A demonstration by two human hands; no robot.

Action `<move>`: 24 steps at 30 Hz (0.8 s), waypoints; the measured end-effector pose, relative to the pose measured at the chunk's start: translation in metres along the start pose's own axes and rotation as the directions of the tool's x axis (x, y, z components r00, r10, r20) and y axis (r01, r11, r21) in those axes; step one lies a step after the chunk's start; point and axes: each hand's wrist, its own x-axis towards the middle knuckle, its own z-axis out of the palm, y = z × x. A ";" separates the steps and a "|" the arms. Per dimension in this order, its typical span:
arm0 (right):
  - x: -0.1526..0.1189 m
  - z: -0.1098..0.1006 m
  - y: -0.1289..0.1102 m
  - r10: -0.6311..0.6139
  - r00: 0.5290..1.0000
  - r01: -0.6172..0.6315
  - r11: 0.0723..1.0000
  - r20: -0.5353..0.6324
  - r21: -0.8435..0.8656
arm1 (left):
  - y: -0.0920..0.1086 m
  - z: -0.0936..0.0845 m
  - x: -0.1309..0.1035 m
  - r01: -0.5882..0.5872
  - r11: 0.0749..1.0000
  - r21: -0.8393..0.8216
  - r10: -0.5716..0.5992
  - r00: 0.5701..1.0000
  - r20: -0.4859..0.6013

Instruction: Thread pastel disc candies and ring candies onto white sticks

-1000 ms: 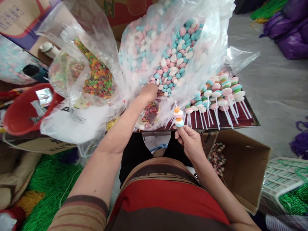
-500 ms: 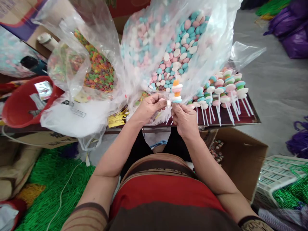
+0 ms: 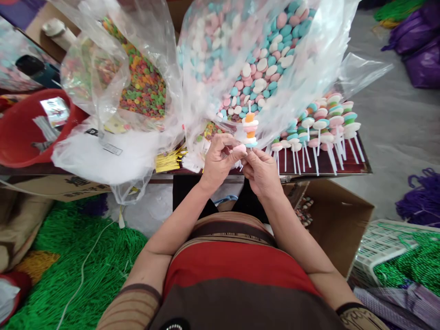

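Observation:
My right hand [image 3: 264,173] is closed on the lower end of a white stick that carries a candy skewer [image 3: 250,129], held upright. Orange, white, pink and blue pieces are stacked on it, and the bare stick tip pokes out on top. Between the thumb and fingers of my left hand [image 3: 217,161] is a pink and white candy piece [image 3: 239,148], just left of the skewer's lowest piece. Behind both hands stands a clear plastic bag [image 3: 202,87] of pink, white and blue candies [image 3: 263,66]. Several similar candy skewers [image 3: 321,126] lie on the table right of my hands.
Left on the table [image 3: 363,166] are a bag of colourful ring pieces [image 3: 142,89], a red basin [image 3: 17,137] and yellow ties [image 3: 170,159]. A cardboard box [image 3: 338,220] and a white basket [image 3: 378,238] stand low on the right. Green strands [image 3: 103,270] cover the floor at left.
My left hand has turned and come closer to my right hand, so the pink face of its candy piece shows more. The skewer stays upright in my right hand. The view has shifted slightly.

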 end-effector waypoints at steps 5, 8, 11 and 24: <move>-0.005 0.000 0.001 0.014 1.000 -0.014 1.000 0.027 0.000 | -0.005 -0.004 -0.002 -0.080 0.992 0.097 0.071 0.993 0.092; -0.004 -0.004 -0.001 0.039 0.998 -0.040 0.999 0.055 0.010 | -0.003 -0.008 0.000 -0.138 0.959 0.248 0.101 0.983 0.156; -0.002 -0.007 -0.002 0.058 0.994 -0.058 0.998 0.091 0.007 | 0.003 -0.011 0.003 -0.147 0.903 0.404 0.068 0.977 0.203; -0.009 -0.002 -0.003 0.045 0.999 -0.045 0.997 0.015 -0.057 | 0.003 -0.019 -0.014 0.354 0.898 -0.260 -0.250 0.899 0.359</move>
